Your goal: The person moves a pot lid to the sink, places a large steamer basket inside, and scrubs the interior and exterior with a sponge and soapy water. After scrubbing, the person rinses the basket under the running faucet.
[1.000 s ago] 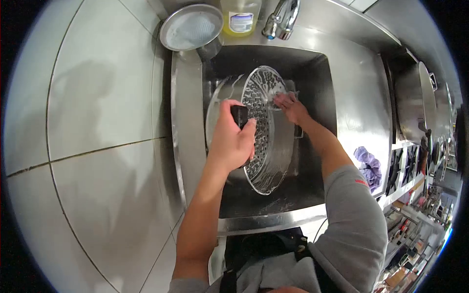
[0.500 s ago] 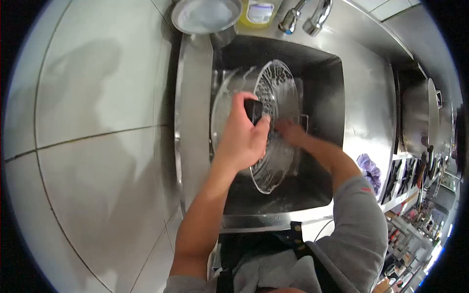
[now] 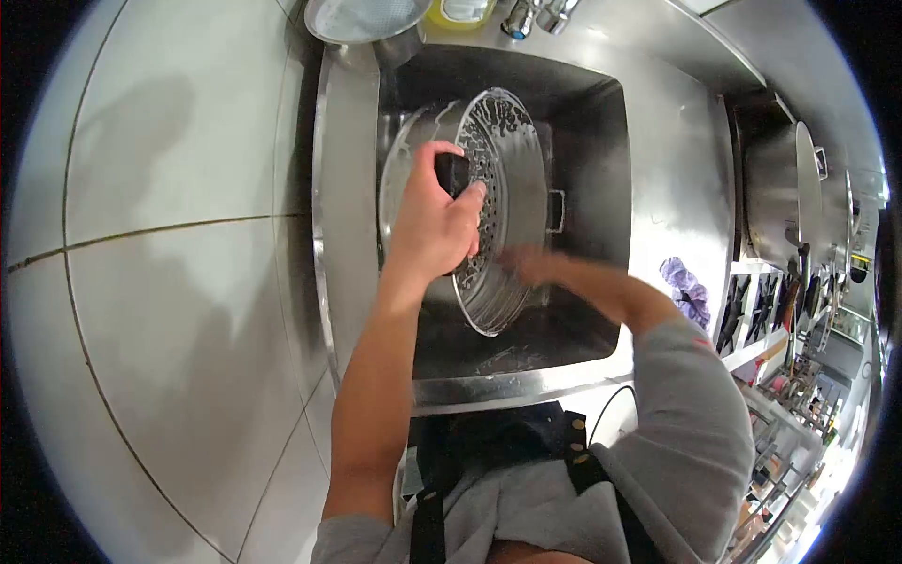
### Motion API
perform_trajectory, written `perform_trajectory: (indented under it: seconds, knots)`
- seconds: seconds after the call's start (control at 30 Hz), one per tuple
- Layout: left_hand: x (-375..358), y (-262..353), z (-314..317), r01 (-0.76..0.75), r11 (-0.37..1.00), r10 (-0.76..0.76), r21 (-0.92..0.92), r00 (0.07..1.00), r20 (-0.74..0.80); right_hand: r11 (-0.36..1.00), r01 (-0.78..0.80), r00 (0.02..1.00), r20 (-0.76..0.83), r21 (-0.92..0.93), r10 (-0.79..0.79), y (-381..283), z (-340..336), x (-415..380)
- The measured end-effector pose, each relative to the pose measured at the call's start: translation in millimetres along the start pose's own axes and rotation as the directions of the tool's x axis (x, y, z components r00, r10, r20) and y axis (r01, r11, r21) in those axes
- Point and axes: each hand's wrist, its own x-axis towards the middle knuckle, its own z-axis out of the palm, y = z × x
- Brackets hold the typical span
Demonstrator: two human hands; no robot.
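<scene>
A shiny round metal pan with a perforated inner surface (image 3: pixel 490 179) is tilted up on its edge in the sink, streaked with white suds. My left hand (image 3: pixel 440 218) is closed around a black handle (image 3: pixel 452 173) at the pan's near side. My right hand (image 3: pixel 528 266) is at the lower inside of the pan, smeared by motion. Its fingers, and anything in them, cannot be made out. Behind the pan, a curved metal wall (image 3: pixel 399 174) shows at the left, and a metal loop handle (image 3: pixel 557 211) shows at the right.
The deep steel sink (image 3: pixel 597 141) surrounds the pan. Along its back stand a metal bowl (image 3: pixel 365 19), a yellow bottle (image 3: pixel 460 11) and taps (image 3: pixel 537 17). A purple cloth (image 3: pixel 685 289) lies on the right counter near large pots (image 3: pixel 775 193). White tiles line the left.
The whole view has shifted, so the sink sits higher and further left. My right hand has moved lower along the pan's inside, uncovering the loop handle. My left hand keeps its grip.
</scene>
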Motion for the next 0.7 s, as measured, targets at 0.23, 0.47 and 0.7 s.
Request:
perform_trajectory:
  seconds: [0.23,0.47,0.7]
  knots:
    - [2.5,-0.8,0.9,-0.007,0.998,0.009,-0.066,1.0,0.029,0.866,-0.419,0.908,0.119,0.274,0.402,-84.7,43.7,12.2]
    - [-33.6,43.5,36.3,0.053,0.995,-0.043,-0.089,0.993,0.108,0.179,0.163,0.632,-0.242,0.97,0.736,-104.0,-45.9,-83.3]
    - [-165.2,171.4,27.2,-0.064,0.992,0.078,-0.105,0.987,0.139,-0.226,0.577,0.565,-0.184,0.785,0.804,-17.0,-79.9,-104.8]
